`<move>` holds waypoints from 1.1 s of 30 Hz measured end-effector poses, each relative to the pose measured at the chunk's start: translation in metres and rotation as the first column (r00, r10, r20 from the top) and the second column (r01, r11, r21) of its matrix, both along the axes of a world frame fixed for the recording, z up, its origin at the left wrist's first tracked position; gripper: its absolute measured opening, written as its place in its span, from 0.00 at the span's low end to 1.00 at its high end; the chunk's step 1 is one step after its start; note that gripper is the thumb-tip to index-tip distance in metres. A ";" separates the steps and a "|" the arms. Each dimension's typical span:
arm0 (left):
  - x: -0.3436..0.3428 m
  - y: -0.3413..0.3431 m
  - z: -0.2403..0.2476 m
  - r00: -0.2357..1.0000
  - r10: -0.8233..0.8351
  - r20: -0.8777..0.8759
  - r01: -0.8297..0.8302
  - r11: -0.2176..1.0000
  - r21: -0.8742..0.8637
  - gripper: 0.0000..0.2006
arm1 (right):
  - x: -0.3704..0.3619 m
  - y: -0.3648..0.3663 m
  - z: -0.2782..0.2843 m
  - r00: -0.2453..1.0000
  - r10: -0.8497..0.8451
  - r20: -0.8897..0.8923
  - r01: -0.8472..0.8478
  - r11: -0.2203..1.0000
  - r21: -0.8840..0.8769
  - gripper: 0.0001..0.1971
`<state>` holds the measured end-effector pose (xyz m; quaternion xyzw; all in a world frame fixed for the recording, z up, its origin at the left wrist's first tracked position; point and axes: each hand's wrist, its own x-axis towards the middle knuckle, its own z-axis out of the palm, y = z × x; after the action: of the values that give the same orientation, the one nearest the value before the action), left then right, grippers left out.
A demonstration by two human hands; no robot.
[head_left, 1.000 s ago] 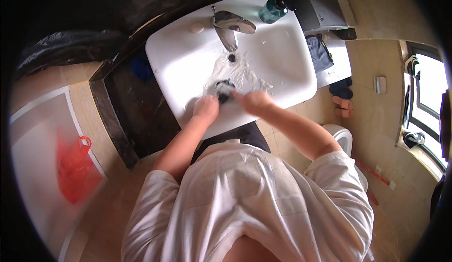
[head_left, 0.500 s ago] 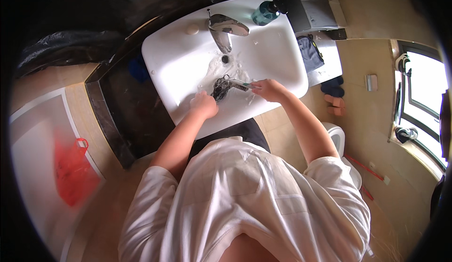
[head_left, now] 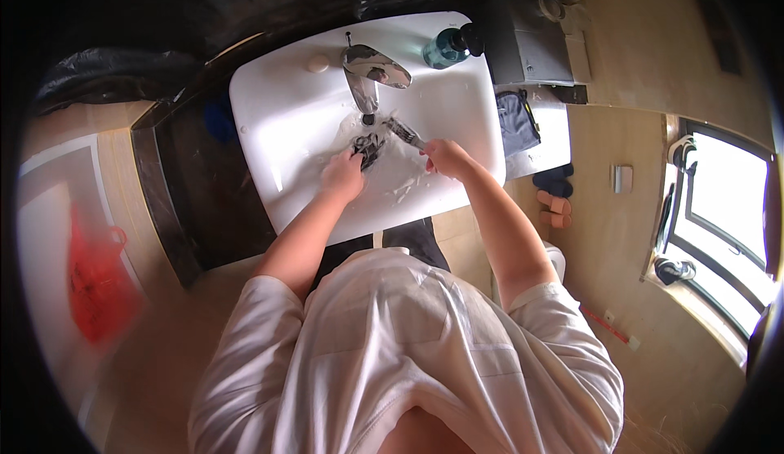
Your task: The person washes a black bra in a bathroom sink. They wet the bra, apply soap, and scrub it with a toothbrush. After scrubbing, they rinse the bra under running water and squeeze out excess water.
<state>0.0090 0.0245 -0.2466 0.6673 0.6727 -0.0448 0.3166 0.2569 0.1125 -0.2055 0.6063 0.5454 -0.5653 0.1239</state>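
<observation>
Over the white sink basin (head_left: 457, 197), my left hand (head_left: 343, 177) is closed on a dark, wet object (head_left: 369, 151) with a black, glossy, openwork look; its exact kind does not show. My right hand (head_left: 448, 161) grips the handle of a small brush (head_left: 404, 133) with dark bristles. The brush head points up and left, just right of the dark object, with a small gap between them. Water splashes around both things below the chrome faucet (head_left: 362, 86), close to the drain hole (head_left: 368, 119).
A teal pump bottle (head_left: 445, 49) stands on the sink's back right corner, and a round pale soap-like piece (head_left: 317, 64) lies left of the faucet. Right of the sink are a grey box (head_left: 531, 50) and a folded dark cloth (head_left: 517, 121). Slippers (head_left: 554, 202) lie on the floor.
My right hand has drawn the brush off the dark object, and the brush head now tilts up toward the faucet. My left hand has moved up nearer the drain. The whole view has shifted slightly.
</observation>
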 end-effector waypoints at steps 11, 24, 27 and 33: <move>-0.010 0.001 -0.001 0.924 0.346 0.164 -0.322 0.933 -0.159 0.09 | 0.026 0.033 -0.032 0.996 -0.069 -0.063 0.059 0.988 -0.145 0.13; 0.003 0.007 0.057 -0.203 0.875 0.439 -0.147 0.416 -0.897 0.17 | -0.069 0.004 -0.007 0.788 -0.428 -0.442 0.284 0.890 -0.356 0.18; 0.009 0.007 0.039 -0.336 0.889 0.312 -0.134 0.283 -0.950 0.12 | -0.084 0.008 -0.007 0.938 -0.094 -0.334 0.148 0.979 0.140 0.16; 0.019 -0.002 -0.001 -0.667 0.718 0.198 -0.021 0.248 -0.969 0.22 | -0.118 -0.036 0.035 0.883 0.439 -0.167 -0.187 0.656 0.731 0.16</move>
<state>0.0277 0.0228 -0.2480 -0.2046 0.3582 0.4797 0.7744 0.1393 0.0765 -0.1705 0.3991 0.8271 -0.3803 -0.1092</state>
